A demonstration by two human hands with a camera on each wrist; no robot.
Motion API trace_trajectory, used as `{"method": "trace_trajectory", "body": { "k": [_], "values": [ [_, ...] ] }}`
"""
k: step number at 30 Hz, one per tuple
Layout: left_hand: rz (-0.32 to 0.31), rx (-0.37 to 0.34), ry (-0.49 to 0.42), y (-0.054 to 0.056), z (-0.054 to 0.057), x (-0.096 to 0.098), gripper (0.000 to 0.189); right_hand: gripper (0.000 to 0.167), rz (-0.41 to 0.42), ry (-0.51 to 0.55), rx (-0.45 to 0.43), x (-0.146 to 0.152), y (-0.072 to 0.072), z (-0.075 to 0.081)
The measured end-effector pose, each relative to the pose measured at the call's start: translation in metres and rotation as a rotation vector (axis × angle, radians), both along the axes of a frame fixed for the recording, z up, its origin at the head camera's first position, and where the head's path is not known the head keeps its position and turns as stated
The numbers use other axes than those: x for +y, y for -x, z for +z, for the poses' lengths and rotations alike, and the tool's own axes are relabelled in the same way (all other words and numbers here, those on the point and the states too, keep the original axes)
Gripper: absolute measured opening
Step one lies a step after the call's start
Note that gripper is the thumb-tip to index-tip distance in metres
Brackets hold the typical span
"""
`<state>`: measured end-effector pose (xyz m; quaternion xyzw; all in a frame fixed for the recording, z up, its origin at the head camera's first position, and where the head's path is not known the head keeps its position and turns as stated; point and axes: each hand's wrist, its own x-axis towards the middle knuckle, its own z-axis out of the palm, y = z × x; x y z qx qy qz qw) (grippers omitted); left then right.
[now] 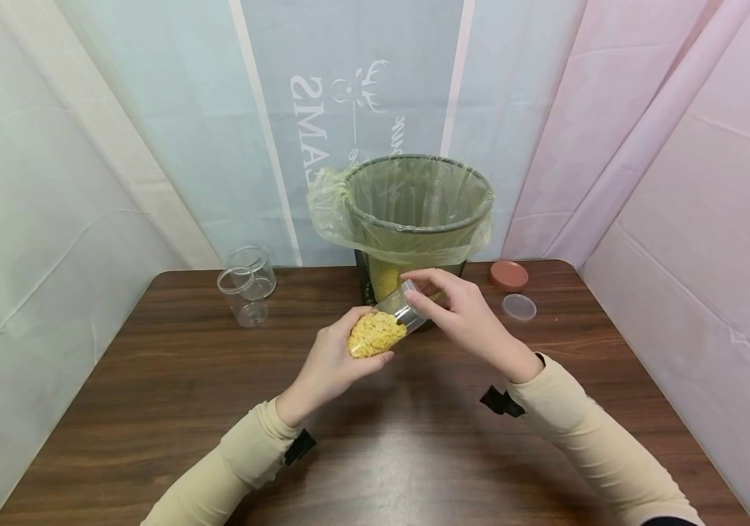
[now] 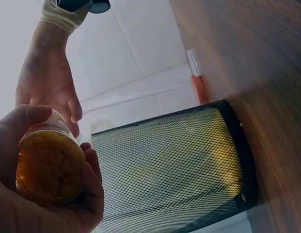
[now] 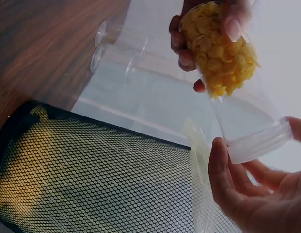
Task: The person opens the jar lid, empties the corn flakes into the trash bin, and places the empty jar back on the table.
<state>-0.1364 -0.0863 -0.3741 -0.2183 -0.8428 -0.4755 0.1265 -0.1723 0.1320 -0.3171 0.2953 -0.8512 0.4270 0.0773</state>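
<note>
A clear plastic jar (image 1: 393,315) part full of yellow flakes (image 3: 218,48) is held tilted above the table, in front of the bin. My left hand (image 1: 331,356) grips it round its base end, fingers wrapped about the wall. At the raised end, my right hand (image 1: 463,315) holds the clear lid (image 3: 261,143) between thumb and fingers. The lid sits on the jar's mouth in the right wrist view. The flakes lie toward the base, where the left wrist view shows the jar's bottom (image 2: 49,167).
A black mesh bin (image 2: 165,165) with a pale yellow liner (image 1: 331,219) stands behind the hands, something yellow inside it. Two uncovered clear jars (image 1: 243,296) stand at the back left. A red-brown lid (image 1: 509,275) and a clear lid (image 1: 519,307) lie right of the bin.
</note>
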Motion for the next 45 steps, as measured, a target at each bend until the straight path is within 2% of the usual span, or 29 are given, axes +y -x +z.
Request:
{"method": "trace_trajectory", "body": {
  "k": [3,9,13,18,22,27,32,35,39,45],
  "values": [
    [-0.017,-0.031,-0.007,0.001,0.000,-0.002,0.051,0.034,0.065,0.028,-0.010,0.003,0.000,0.002],
    [-0.066,-0.100,-0.019,0.000,0.000,-0.004,0.048,0.037,0.200,0.050,0.035,0.007,0.002,0.001],
    [-0.091,-0.143,-0.025,0.000,0.001,-0.005,0.046,0.040,0.272,0.070,0.087,0.009,0.003,-0.002],
    [-0.099,-0.161,-0.027,-0.002,0.001,-0.004,0.047,0.043,0.336,0.112,0.104,0.010,0.002,0.000],
    [-0.083,-0.147,-0.024,-0.003,0.000,-0.003,0.048,0.041,0.295,0.118,0.086,0.008,0.000,0.001],
    [-0.056,-0.109,-0.024,-0.004,-0.003,0.000,0.049,0.037,0.165,0.082,0.052,0.006,-0.001,-0.001],
    [-0.029,-0.043,-0.020,-0.004,-0.005,0.003,0.050,0.037,0.056,0.039,-0.049,0.005,-0.002,-0.002],
    [-0.021,-0.027,-0.020,-0.003,-0.006,0.003,0.051,0.037,0.019,0.033,-0.104,0.006,-0.003,0.000],
    [-0.043,-0.074,-0.033,-0.001,-0.006,0.002,0.050,0.037,0.028,0.050,-0.103,0.008,-0.003,0.000],
    [-0.146,-0.198,-0.095,0.003,-0.006,-0.001,0.047,0.040,0.158,0.076,0.009,0.011,-0.002,0.002]
  ]
}}
